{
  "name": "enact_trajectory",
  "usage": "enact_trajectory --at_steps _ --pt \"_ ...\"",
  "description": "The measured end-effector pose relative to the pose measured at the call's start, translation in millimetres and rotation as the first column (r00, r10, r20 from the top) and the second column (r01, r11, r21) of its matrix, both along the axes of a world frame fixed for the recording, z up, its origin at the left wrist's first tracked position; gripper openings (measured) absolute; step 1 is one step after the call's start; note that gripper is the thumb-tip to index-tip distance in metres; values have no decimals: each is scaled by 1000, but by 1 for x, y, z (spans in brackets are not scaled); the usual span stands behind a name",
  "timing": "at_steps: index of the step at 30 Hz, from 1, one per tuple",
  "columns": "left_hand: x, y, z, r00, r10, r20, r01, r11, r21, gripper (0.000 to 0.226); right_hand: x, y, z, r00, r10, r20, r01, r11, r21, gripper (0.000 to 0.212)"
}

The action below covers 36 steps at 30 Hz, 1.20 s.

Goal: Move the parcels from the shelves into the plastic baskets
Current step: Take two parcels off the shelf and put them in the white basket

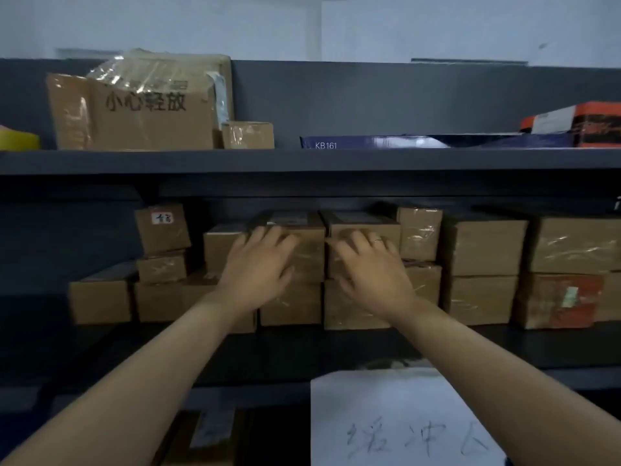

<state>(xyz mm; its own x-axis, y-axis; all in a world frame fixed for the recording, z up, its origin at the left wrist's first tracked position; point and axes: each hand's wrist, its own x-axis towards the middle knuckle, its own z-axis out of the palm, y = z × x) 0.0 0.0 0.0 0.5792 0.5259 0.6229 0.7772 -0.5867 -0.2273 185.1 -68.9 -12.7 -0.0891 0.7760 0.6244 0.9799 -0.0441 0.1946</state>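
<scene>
On the middle shelf (504, 344), left hand (258, 264) and right hand (373, 270), grip wide, flat on adjoining parcels (311, 257)

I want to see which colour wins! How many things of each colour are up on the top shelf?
Brown: 3, the big box, the taped box behind it, the small box
Blue box: 1
Orange box: 1
Yellow thing: 1
Total: 6
</scene>
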Motion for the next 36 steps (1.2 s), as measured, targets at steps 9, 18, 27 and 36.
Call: enact_trajectory --at_steps 9,18,27,36 --pt "48 69 -5 996 89 -29 -90 996 -24 71 50 73 3 994 -91 63 88 995 51 83" --pt "66 69 -2 995 70 76 -77 993 86 60 70 85 4 999 3 40 -15 949 316 63" --pt "54 34 -18 954 -53 294 -21 970 244 43 74 54 -7 887 347 -305 -125 816 565 40" --pt "64 24 -2 852 347 392 -297 937 -183 50 59 58 12 128 272 -954 37 960 278 105"
